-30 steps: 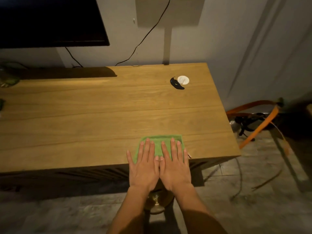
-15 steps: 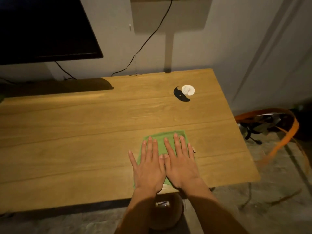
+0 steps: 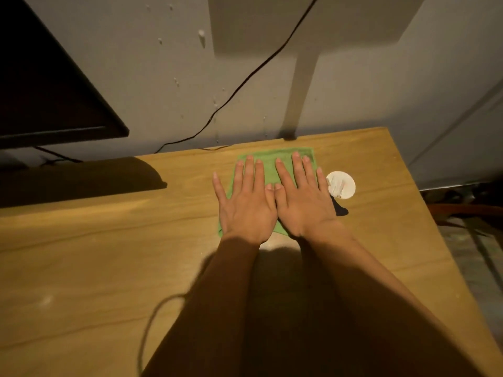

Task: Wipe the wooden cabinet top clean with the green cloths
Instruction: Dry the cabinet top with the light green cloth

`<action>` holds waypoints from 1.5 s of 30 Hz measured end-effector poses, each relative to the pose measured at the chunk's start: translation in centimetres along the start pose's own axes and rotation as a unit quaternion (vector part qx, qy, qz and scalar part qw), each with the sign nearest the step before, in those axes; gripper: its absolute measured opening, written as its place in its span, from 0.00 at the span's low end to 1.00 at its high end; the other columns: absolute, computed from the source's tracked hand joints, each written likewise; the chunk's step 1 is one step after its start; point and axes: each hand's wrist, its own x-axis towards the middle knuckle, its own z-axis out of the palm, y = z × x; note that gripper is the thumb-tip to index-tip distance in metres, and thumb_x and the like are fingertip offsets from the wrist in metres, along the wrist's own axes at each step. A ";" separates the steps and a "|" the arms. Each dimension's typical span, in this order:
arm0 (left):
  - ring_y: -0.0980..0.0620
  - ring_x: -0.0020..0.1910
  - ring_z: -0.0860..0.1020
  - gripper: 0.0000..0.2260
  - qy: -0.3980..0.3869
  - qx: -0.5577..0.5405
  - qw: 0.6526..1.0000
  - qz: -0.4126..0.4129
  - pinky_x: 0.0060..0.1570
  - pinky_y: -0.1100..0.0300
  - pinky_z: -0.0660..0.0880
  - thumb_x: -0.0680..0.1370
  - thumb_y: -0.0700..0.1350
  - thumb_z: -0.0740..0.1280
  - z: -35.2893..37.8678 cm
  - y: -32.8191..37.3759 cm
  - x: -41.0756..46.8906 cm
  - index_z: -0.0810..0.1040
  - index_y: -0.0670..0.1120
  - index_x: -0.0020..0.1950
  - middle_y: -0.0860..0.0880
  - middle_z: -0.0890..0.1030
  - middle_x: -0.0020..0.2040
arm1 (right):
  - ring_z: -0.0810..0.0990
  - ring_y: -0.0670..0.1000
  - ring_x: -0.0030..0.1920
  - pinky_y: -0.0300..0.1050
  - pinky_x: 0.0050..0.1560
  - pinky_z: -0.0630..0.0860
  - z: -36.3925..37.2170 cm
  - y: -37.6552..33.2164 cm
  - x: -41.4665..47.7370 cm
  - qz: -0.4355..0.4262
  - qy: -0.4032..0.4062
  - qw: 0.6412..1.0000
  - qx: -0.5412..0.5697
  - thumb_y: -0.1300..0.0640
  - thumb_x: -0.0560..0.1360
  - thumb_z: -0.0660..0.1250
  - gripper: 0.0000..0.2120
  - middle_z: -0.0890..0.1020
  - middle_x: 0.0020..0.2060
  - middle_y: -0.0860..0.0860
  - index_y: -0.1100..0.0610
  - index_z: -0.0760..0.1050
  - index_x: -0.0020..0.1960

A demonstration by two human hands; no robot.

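Observation:
One folded green cloth (image 3: 272, 165) lies near the far edge of the wooden cabinet top (image 3: 109, 254), close to the wall. Both my hands press flat on it, side by side, thumbs touching. My left hand (image 3: 246, 202) covers the cloth's left half and my right hand (image 3: 302, 200) its right half. Their fingers are stretched out and spread, not curled around the cloth. Only the cloth's far strip and near corners show past my hands. My forearms reach across the cabinet top in shadow.
A white round disc (image 3: 341, 185) sits just right of my right hand, with a small black object (image 3: 341, 211) in front of it. A dark TV screen (image 3: 40, 91) hangs at the left. A black cable (image 3: 245, 83) runs down the wall. The cabinet's right edge (image 3: 424, 213) drops to the floor.
Both hands have slid the green cloth from the near edge across the cabinet top to the far edge by the wall. The view has moved forward with them.

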 end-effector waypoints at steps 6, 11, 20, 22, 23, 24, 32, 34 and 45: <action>0.52 0.79 0.38 0.27 0.009 0.001 1.000 -0.013 0.72 0.36 0.33 0.82 0.55 0.37 0.2 0.2 4.0 0.41 0.50 0.80 0.52 0.41 0.81 | 0.35 0.51 0.79 0.53 0.77 0.34 -0.9 0.5 4.2 -0.011 0.004 1.000 -0.008 0.44 0.83 0.39 0.27 0.41 0.80 0.52 0.45 0.40 0.80; 0.52 0.79 0.38 0.26 0.000 0.011 1.000 -0.006 0.72 0.36 0.34 0.82 0.55 0.37 -0.3 0.3 3.9 0.42 0.50 0.80 0.51 0.41 0.81 | 0.36 0.52 0.79 0.54 0.77 0.35 -1.1 0.3 3.6 -0.014 0.001 1.000 -0.010 0.45 0.83 0.39 0.26 0.41 0.80 0.53 0.46 0.41 0.81; 0.53 0.79 0.37 0.27 -0.023 0.003 0.999 -0.026 0.73 0.37 0.34 0.81 0.56 0.34 0.2 2.4 -10.6 0.41 0.51 0.80 0.52 0.41 0.81 | 0.35 0.53 0.79 0.54 0.77 0.35 0.9 1.3 -10.3 -0.039 -0.007 0.999 -0.015 0.44 0.82 0.37 0.28 0.40 0.80 0.54 0.48 0.40 0.81; 0.53 0.79 0.38 0.27 -0.019 0.002 0.999 -0.034 0.73 0.37 0.34 0.81 0.56 0.35 0.7 3.5 -14.9 0.41 0.51 0.80 0.52 0.41 0.81 | 0.35 0.53 0.79 0.54 0.77 0.35 1.5 2.1 -14.5 -0.043 -0.011 0.999 -0.010 0.44 0.81 0.36 0.28 0.39 0.80 0.54 0.47 0.39 0.80; 0.53 0.79 0.38 0.27 -0.017 0.001 0.999 -0.039 0.73 0.37 0.34 0.81 0.56 0.35 1.0 4.2 -17.1 0.42 0.51 0.80 0.52 0.42 0.81 | 0.35 0.53 0.79 0.54 0.77 0.34 1.8 2.6 -16.7 -0.047 -0.013 0.999 -0.009 0.44 0.81 0.35 0.29 0.39 0.80 0.54 0.47 0.39 0.80; 0.54 0.79 0.38 0.27 -0.016 0.001 0.999 -0.044 0.73 0.37 0.34 0.81 0.56 0.35 1.3 5.0 -19.3 0.42 0.51 0.80 0.53 0.41 0.81 | 0.35 0.53 0.79 0.54 0.77 0.34 2.1 3.1 -18.8 -0.050 -0.015 0.999 -0.010 0.44 0.80 0.35 0.29 0.39 0.80 0.54 0.47 0.39 0.80; 0.54 0.78 0.34 0.27 -0.039 0.007 0.998 -0.048 0.74 0.38 0.34 0.82 0.57 0.36 2.5 10.5 -32.9 0.39 0.52 0.80 0.53 0.38 0.80 | 0.32 0.54 0.78 0.56 0.77 0.35 3.1 7.1 -32.9 -0.047 -0.044 0.998 -0.011 0.44 0.82 0.35 0.27 0.35 0.78 0.54 0.47 0.33 0.79; 0.54 0.77 0.33 0.26 -0.054 0.007 0.997 -0.049 0.74 0.39 0.34 0.82 0.57 0.36 2.4 11.7 -34.9 0.38 0.52 0.80 0.53 0.36 0.80 | 0.30 0.54 0.77 0.56 0.77 0.34 3.1 7.9 -34.9 -0.043 -0.054 0.998 -0.012 0.43 0.81 0.34 0.27 0.33 0.78 0.54 0.47 0.31 0.78; 0.55 0.76 0.29 0.28 -0.079 0.024 0.996 -0.032 0.74 0.42 0.33 0.79 0.60 0.32 2.3 12.6 -34.7 0.34 0.53 0.79 0.54 0.32 0.79 | 0.27 0.58 0.76 0.59 0.76 0.34 2.6 8.3 -34.7 -0.013 -0.105 0.994 -0.027 0.43 0.81 0.35 0.28 0.28 0.75 0.57 0.49 0.26 0.75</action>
